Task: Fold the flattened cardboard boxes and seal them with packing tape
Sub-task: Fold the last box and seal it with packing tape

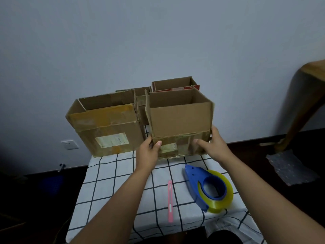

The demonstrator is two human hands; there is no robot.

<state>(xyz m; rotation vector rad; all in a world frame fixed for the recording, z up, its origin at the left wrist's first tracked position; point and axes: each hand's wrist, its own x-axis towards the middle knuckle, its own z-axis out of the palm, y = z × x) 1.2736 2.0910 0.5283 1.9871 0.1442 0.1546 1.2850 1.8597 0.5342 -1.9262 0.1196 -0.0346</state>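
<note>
Cloth (109,175): white with a black grid, draped over the worktop, nearest the camera along with both forearms.
Cutter (170,201): pink, slim, flat on the cloth between the forearms, lengthwise away from the camera.
Tape gun (207,186): blue, loaded with a yellowish tape roll, on the cloth just right of the cutter, nose toward the boxes.
Left hand (149,150): at the lower left corner of the right box, thumb curled onto its front face, fingers round the side; grip holding the box.
Right hand (213,146): at the lower right corner of the same box, thumb on the front face, fingers wrapped round the side; grip holding the box.
Right box (181,118): upright at the far edge of the worktop, top open with flaps up, old tape and a pale label low on the front.
Left box (107,127): just beside it, open-topped, tilted slightly, yellowed tape across the front, a label below.
Rear boxes (173,84): behind the two, by the wall, open tops, mostly hidden.
Bubble wrap (290,166): on the dark floor at right, near a wooden leg (302,106).
Socket (69,144): low on the wall, left.
</note>
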